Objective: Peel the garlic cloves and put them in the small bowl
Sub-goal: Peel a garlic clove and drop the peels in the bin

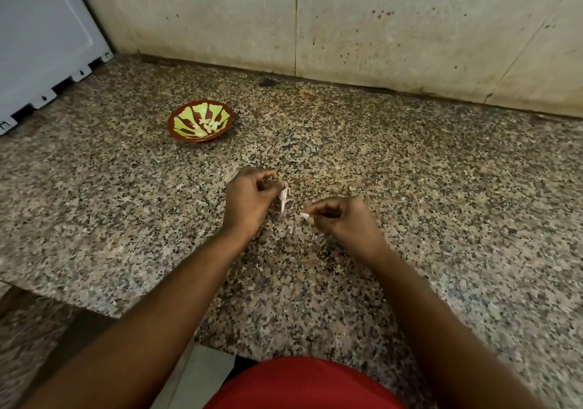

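Speckled granite counter [410, 172], polished, brown-black-cream, meets a stained pale stone wall [378, 24] at 12 o'clock. A grey panelled appliance [41, 36] stands at 10 o'clock.

Bowl [201, 121]: small, round, shallow, glossy, red-brown rim with pale green leaf pattern, at 11 o'clock from the hands and well apart from them. It contains several pale peeled cloves [210, 125].

Left hand [249, 202]: fingers curled, pinching a thin, papery white strip of skin [284, 199]. The strip hangs with its long axis running 12 to 6 o'clock, lower end toward the counter.

Right hand [342, 219]: fingers curled, pinching a small pale clove [305, 216] at the fingertips. Its narrow end points toward 9 o'clock, long axis roughly 9 to 3. The two pieces are near, not touching.

A red garment [303, 383] shows at 6 o'clock.
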